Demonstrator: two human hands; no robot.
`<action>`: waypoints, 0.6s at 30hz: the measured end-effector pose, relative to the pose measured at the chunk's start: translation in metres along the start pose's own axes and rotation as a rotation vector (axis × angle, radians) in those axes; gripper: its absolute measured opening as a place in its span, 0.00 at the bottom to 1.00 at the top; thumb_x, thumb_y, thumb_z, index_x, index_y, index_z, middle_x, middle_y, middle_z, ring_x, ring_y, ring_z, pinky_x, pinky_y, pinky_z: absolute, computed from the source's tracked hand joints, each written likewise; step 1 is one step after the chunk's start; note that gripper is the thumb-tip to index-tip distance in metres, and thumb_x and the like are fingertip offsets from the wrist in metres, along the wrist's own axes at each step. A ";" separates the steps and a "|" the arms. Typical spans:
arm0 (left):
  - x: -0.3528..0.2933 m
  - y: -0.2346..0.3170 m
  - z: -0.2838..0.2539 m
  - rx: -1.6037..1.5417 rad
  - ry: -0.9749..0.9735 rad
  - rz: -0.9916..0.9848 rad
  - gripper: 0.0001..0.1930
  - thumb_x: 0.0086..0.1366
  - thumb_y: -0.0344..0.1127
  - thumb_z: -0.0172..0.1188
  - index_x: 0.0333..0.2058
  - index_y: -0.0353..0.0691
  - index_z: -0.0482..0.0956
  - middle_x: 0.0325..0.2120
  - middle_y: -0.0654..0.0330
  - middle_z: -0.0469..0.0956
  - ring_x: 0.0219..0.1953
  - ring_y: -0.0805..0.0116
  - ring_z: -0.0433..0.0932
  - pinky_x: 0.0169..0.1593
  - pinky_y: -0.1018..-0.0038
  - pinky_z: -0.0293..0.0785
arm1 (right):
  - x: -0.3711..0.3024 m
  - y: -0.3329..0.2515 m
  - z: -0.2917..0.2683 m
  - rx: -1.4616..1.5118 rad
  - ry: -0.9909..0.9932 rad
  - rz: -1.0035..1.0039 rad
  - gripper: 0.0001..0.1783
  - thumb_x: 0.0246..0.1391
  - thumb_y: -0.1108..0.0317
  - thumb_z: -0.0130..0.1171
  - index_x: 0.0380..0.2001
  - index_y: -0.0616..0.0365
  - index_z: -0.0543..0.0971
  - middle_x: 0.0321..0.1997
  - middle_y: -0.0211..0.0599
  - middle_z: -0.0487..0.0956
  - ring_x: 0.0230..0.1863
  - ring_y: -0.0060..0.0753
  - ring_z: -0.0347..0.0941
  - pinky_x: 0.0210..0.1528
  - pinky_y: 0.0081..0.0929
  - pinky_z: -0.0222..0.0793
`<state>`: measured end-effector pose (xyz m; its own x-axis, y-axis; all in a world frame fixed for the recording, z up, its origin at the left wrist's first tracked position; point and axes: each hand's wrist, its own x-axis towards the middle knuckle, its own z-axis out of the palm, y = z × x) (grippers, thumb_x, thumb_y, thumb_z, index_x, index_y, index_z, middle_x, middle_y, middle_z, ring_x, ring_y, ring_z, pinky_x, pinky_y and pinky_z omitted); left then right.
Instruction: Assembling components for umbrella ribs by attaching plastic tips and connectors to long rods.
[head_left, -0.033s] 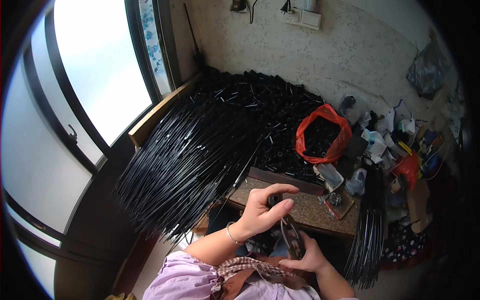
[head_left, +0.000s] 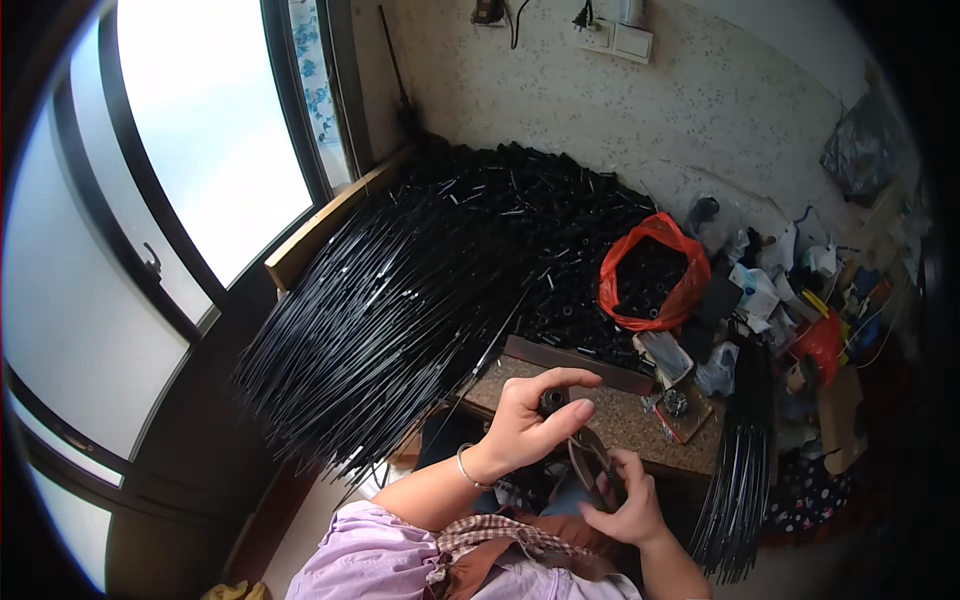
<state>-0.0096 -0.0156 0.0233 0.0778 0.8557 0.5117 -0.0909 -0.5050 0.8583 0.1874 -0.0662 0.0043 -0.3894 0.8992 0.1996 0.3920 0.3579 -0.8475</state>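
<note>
My left hand (head_left: 535, 425) is curled around a short black tube (head_left: 552, 400), whose round open end shows between the thumb and forefinger. Close below it, my right hand (head_left: 635, 505) grips the handles of a pair of pliers (head_left: 588, 462). The pliers' head lies at the left hand's underside, partly hidden, so I cannot tell what the jaws hold. Both hands are above my lap, at the near edge of a speckled brown work surface (head_left: 630, 420).
Long thin black rods (head_left: 340, 320) fan out at the left, beside a heap of short black tubes (head_left: 520, 190). A red plastic bag (head_left: 607, 275) holds more tubes. Another rod bundle (head_left: 737, 490) hangs at the right, near mixed clutter (head_left: 790, 275). A window (head_left: 205, 130) stands left.
My right hand has risen slightly, its fingers shifting on the pliers' handles. My left hand keeps its hold on the black tube. The whole view has moved a little.
</note>
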 end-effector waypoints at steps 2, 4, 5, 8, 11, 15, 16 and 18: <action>-0.001 0.001 -0.007 -0.041 0.058 -0.012 0.14 0.59 0.36 0.56 0.40 0.32 0.76 0.19 0.69 0.72 0.21 0.85 0.65 0.25 0.87 0.60 | 0.000 -0.011 -0.014 -0.151 0.018 -0.083 0.21 0.40 0.72 0.63 0.39 0.65 0.70 0.26 0.47 0.75 0.25 0.41 0.73 0.28 0.33 0.69; 0.000 0.000 -0.009 -0.109 0.082 -0.034 0.14 0.59 0.36 0.56 0.39 0.31 0.77 0.20 0.68 0.73 0.22 0.85 0.67 0.26 0.86 0.62 | 0.002 -0.011 -0.029 -0.456 0.117 -0.231 0.16 0.41 0.74 0.60 0.35 0.67 0.71 0.25 0.49 0.75 0.27 0.50 0.73 0.31 0.35 0.70; 0.000 0.000 -0.010 -0.161 0.030 -0.065 0.13 0.59 0.36 0.57 0.38 0.32 0.77 0.21 0.67 0.75 0.23 0.84 0.69 0.27 0.86 0.64 | -0.005 -0.004 -0.027 0.023 -0.091 0.078 0.14 0.45 0.72 0.60 0.34 0.69 0.72 0.24 0.49 0.75 0.24 0.47 0.74 0.28 0.33 0.71; 0.007 -0.003 0.002 -0.147 -0.067 -0.002 0.16 0.55 0.38 0.61 0.36 0.31 0.77 0.21 0.65 0.75 0.23 0.83 0.70 0.27 0.85 0.65 | -0.033 0.046 -0.010 1.359 -0.606 0.472 0.17 0.51 0.66 0.58 0.34 0.74 0.72 0.21 0.46 0.76 0.18 0.36 0.74 0.21 0.27 0.72; 0.007 -0.007 0.002 -0.017 -0.094 0.104 0.21 0.47 0.42 0.68 0.35 0.32 0.77 0.18 0.63 0.73 0.21 0.82 0.69 0.26 0.84 0.64 | -0.016 0.036 -0.003 0.776 -0.603 0.469 0.21 0.43 0.69 0.65 0.39 0.68 0.71 0.22 0.37 0.76 0.22 0.29 0.75 0.25 0.22 0.70; 0.002 -0.011 -0.010 0.088 -0.054 0.123 0.30 0.37 0.47 0.75 0.36 0.34 0.76 0.17 0.67 0.71 0.19 0.83 0.66 0.22 0.85 0.60 | 0.001 0.022 -0.002 -0.433 0.233 -0.234 0.29 0.32 0.77 0.57 0.44 0.65 0.64 0.28 0.46 0.72 0.22 0.43 0.68 0.28 0.34 0.66; 0.001 -0.013 -0.012 0.075 -0.037 0.127 0.30 0.37 0.48 0.75 0.36 0.33 0.76 0.16 0.68 0.71 0.19 0.84 0.66 0.22 0.85 0.59 | 0.008 0.017 -0.014 -0.671 0.361 -0.442 0.28 0.32 0.77 0.55 0.45 0.65 0.66 0.29 0.48 0.72 0.22 0.44 0.66 0.29 0.36 0.65; 0.001 -0.018 -0.013 0.037 -0.035 0.124 0.33 0.35 0.51 0.75 0.37 0.34 0.77 0.15 0.69 0.70 0.17 0.85 0.64 0.21 0.85 0.57 | -0.002 -0.001 -0.029 -0.525 0.117 -0.263 0.22 0.36 0.78 0.53 0.41 0.66 0.70 0.27 0.45 0.74 0.27 0.41 0.72 0.30 0.30 0.68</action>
<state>-0.0210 -0.0037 0.0075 0.1028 0.7825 0.6141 -0.0651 -0.6108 0.7891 0.2121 -0.0614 0.0183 -0.4466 0.7749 0.4473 0.6663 0.6217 -0.4117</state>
